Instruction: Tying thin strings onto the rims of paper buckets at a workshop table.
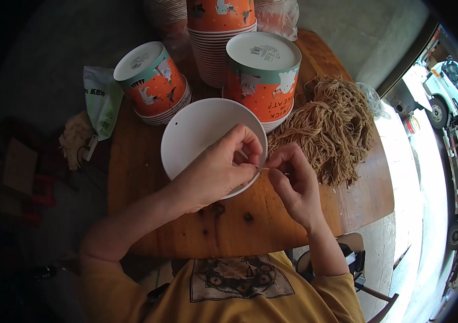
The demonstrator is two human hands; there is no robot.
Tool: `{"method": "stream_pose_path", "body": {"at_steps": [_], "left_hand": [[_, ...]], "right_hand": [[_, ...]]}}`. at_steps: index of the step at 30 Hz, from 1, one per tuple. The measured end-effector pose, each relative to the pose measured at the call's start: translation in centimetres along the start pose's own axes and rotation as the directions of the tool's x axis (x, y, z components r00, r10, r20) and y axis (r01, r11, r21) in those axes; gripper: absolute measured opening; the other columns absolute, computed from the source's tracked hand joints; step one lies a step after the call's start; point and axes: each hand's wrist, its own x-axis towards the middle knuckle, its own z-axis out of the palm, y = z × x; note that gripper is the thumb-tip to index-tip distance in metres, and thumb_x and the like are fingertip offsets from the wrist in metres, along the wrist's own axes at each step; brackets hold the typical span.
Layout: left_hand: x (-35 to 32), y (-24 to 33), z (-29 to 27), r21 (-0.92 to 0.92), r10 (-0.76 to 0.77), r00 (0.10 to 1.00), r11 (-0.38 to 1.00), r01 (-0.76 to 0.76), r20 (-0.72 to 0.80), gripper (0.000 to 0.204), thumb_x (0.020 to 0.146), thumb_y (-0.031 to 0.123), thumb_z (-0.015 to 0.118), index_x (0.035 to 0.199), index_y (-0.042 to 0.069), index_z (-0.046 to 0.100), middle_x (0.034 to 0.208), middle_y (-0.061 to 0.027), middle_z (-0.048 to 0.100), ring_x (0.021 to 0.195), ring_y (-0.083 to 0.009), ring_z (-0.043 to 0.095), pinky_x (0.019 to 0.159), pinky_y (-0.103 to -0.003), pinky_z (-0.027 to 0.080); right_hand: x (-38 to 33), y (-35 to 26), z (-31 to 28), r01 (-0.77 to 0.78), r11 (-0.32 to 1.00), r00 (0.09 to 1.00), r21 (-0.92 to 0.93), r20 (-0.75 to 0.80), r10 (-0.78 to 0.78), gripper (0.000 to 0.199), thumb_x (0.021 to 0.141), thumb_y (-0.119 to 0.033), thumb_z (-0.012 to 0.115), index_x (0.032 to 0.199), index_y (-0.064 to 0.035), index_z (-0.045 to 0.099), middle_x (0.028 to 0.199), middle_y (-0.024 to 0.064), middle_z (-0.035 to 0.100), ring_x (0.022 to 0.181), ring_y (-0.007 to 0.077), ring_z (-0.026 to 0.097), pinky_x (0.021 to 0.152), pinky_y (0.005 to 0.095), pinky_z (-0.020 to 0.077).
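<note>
A white-lined paper bucket (186, 141) stands mouth up on the table before me, with a small dark hole in its left wall. My left hand (228, 164) reaches across the bucket's mouth and is closed in a pinch at the right rim. Just outside that rim, my right hand (297, 183) pinches too. A short piece of thin tan string (264, 168) runs between the fingertips of both hands. How it meets the rim is hidden by my fingers. Beside my right hand lies a big heap of tan strings (325, 129).
Upside-down orange buckets stand in stacks behind: one at left (151, 81), one at right (261, 81), and a tall stack (219, 46) between them. A white-and-green plastic bag (102, 99) sits left of the wooden table (223, 231). A truck (452, 89) shows outside at right.
</note>
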Motion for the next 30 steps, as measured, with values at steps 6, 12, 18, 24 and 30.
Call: {"method": "stream_pose_path", "body": {"at_steps": [6, 12, 18, 24, 30], "left_hand": [[-0.4, -0.2, 0.3, 0.213, 0.136, 0.991, 0.968, -0.131, -0.010, 0.022, 0.083, -0.005, 0.052, 0.099, 0.005, 0.042, 0.093, -0.0020, 0.048, 0.083, -0.0084, 0.052, 0.074, -0.024, 0.047], [-0.7, -0.4, 0.3, 0.279, 0.199, 0.979, 0.939, -0.201, 0.034, 0.024, 0.085, -0.009, 0.049, 0.104, 0.004, 0.041, 0.099, -0.0031, 0.044, 0.086, -0.0085, 0.051, 0.080, -0.024, 0.048], [-1.7, -0.4, 0.1, 0.571, 0.352, 0.936, 0.773, -0.276, -0.024, 0.029, 0.084, -0.008, 0.052, 0.110, 0.004, 0.046, 0.098, -0.0051, 0.046, 0.086, -0.0104, 0.054, 0.075, -0.025, 0.048], [-2.4, -0.3, 1.0, 0.601, 0.308, 0.945, 0.778, -0.182, -0.113, 0.026, 0.084, -0.003, 0.057, 0.108, 0.004, 0.051, 0.083, -0.0047, 0.054, 0.073, -0.0132, 0.057, 0.065, -0.026, 0.048], [-1.6, -0.7, 1.2, 0.626, 0.369, 0.922, 0.748, -0.221, -0.115, 0.014, 0.086, -0.001, 0.058, 0.099, 0.002, 0.052, 0.083, -0.0071, 0.058, 0.075, -0.0161, 0.062, 0.065, -0.029, 0.050]], "right_hand": [[-0.2, -1.1, 0.6, 0.183, 0.901, 0.980, -0.394, -0.002, -0.201, 0.016, 0.080, -0.003, 0.066, 0.094, -0.0042, 0.059, 0.080, 0.0041, 0.051, 0.062, 0.0116, 0.053, 0.057, 0.0244, 0.0456], [-0.1, -2.1, 1.1, 0.211, 0.818, 0.970, -0.536, 0.009, -0.244, 0.014, 0.080, -0.004, 0.067, 0.090, -0.0047, 0.058, 0.079, 0.0057, 0.053, 0.062, 0.0166, 0.058, 0.055, 0.0305, 0.0490], [-0.1, -1.7, 1.4, 0.218, 0.811, 0.962, -0.542, -0.022, -0.273, 0.014, 0.079, -0.002, 0.066, 0.088, -0.0050, 0.056, 0.080, 0.0052, 0.053, 0.061, 0.0162, 0.058, 0.054, 0.0296, 0.0490], [-0.4, -1.3, 1.9, 0.213, 0.785, 0.949, -0.582, -0.070, -0.309, 0.014, 0.078, -0.003, 0.067, 0.087, -0.0058, 0.056, 0.078, 0.0040, 0.052, 0.060, 0.0146, 0.057, 0.052, 0.0282, 0.0483], [-0.4, -1.2, 2.0, 0.210, 0.796, 0.947, -0.568, -0.086, -0.311, 0.014, 0.079, -0.004, 0.068, 0.088, -0.0061, 0.057, 0.076, 0.0038, 0.051, 0.059, 0.0145, 0.056, 0.051, 0.0280, 0.0473]]}}
